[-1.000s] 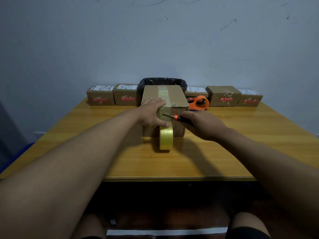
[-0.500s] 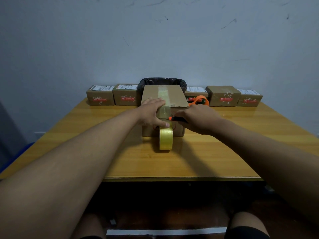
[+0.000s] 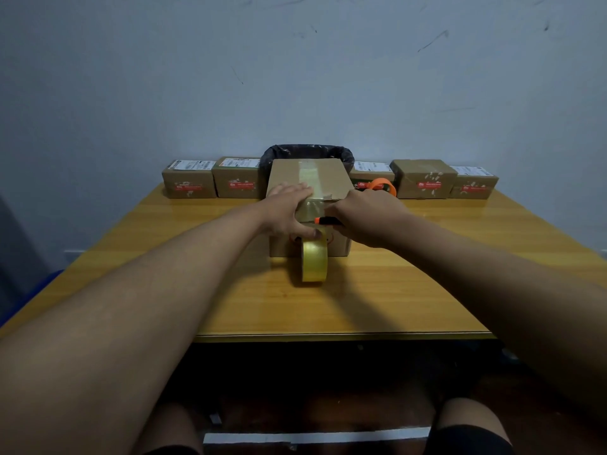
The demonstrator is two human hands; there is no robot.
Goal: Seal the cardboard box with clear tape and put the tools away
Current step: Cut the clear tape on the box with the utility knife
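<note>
Right, the plain brown cardboard box (image 3: 308, 178) sits in the middle of the yellow wooden desk (image 3: 377, 300), and there's a strip of clear tape (image 3: 309, 175) running down the centre of its top and over the near edge, so the sealing looks well along. The left hand (image 3: 289, 211) is spread flat on the near top edge, thumb down the front face, pinning the tape; its fingers are extended, gripping nothing. The right hand (image 3: 368, 218) is curled tight around an orange-and-black utility knife (image 3: 323, 221), the tip poking toward the tape on the front face, so I'd say this is the cut that frees the strip. The yellowish roll of clear tape (image 3: 314, 259) stands on its edge on the desk, touching the foot of the box, seemingly joined to it by the strip. Left to do, by my reckoning: finish the cut, smooth the end, then put the knife and roll away. Hard to see from here: the blade itself, hidden between the hands, and whether the tape is already severed. An orange tape dispenser (image 3: 381, 185) peeks out behind the right hand, mostly covered. A black-lined bin (image 3: 308, 152) is largely blocked by the box, and the labels on the row of small cardboard parcels (image 3: 423, 178) at the back are unreadable.
</note>
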